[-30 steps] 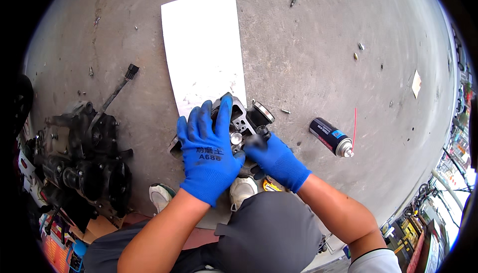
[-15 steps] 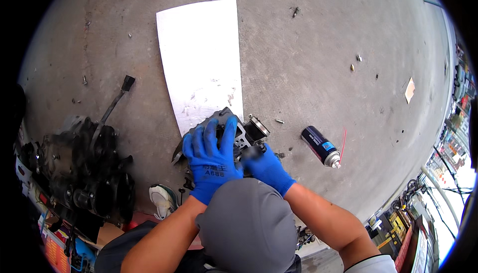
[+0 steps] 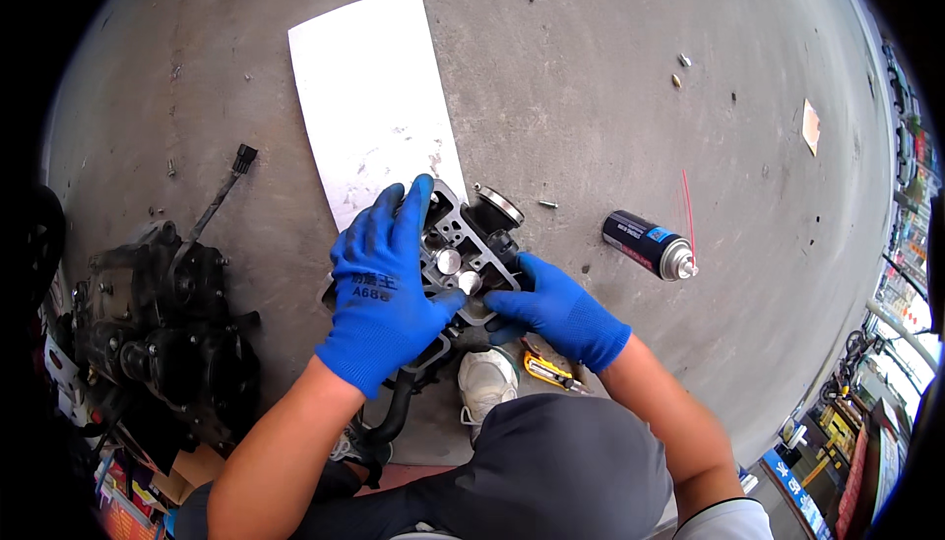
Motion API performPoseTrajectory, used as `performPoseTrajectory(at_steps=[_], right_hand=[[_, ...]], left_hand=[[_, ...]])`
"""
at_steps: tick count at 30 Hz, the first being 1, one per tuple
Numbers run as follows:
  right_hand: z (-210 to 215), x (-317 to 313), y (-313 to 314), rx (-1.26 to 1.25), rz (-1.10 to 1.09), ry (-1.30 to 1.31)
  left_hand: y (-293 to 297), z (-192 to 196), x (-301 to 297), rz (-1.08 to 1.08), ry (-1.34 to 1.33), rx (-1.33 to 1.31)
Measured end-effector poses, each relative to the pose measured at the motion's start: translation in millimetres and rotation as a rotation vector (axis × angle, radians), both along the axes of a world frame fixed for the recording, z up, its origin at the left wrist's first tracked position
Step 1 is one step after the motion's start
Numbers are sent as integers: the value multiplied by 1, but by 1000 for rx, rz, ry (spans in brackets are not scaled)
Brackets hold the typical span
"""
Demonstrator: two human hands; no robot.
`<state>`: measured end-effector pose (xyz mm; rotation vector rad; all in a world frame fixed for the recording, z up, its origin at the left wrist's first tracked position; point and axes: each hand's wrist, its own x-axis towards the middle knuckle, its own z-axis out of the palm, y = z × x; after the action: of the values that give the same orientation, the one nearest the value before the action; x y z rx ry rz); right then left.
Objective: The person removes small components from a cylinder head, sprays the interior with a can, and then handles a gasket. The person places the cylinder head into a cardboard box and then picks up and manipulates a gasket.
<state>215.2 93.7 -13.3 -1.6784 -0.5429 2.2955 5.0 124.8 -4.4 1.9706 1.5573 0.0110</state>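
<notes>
A grey metal engine cylinder head [image 3: 455, 232] lies in front of me, its upper left part over the edge of a white sheet [image 3: 369, 87]. Two round shiny discs show in its open top. My left hand [image 3: 382, 289], in a blue glove, grips its left side with long fingers across it and the thumb beside the lower disc. On the lower right rim my right hand [image 3: 563, 312], also gloved, holds on with its thumb on top; its other fingers are partly hidden. A round black port with a metal band [image 3: 495, 209] sticks out at the upper right.
A dark engine block [image 3: 162, 318] stands at the left. To the right lies a spray can [image 3: 650, 245] with a red straw. A yellow utility knife [image 3: 553, 371] lies by my white shoe [image 3: 486, 382]. Small bolts [image 3: 547, 204] are scattered on the concrete.
My hands have moved apart, uncovering the middle of the cylinder head and its discs. The view has shifted, and the knife and the shoe between my arms now show.
</notes>
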Motion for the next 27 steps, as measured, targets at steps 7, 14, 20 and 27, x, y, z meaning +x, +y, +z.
performPoseTrajectory(at_steps=[7,14,20,27], right_hand=[[-8,-18,1,126,90,-257],[-8,-19,26,142,315,-368],[2,-33,41,155,357,-473],[9,-44,68,9,245,-471]], left_hand=[[5,0,-17,-12,-140,68],[18,14,-21,-70,3,-30],[13,10,0,35,128,-69],[43,17,6,135,111,-107]])
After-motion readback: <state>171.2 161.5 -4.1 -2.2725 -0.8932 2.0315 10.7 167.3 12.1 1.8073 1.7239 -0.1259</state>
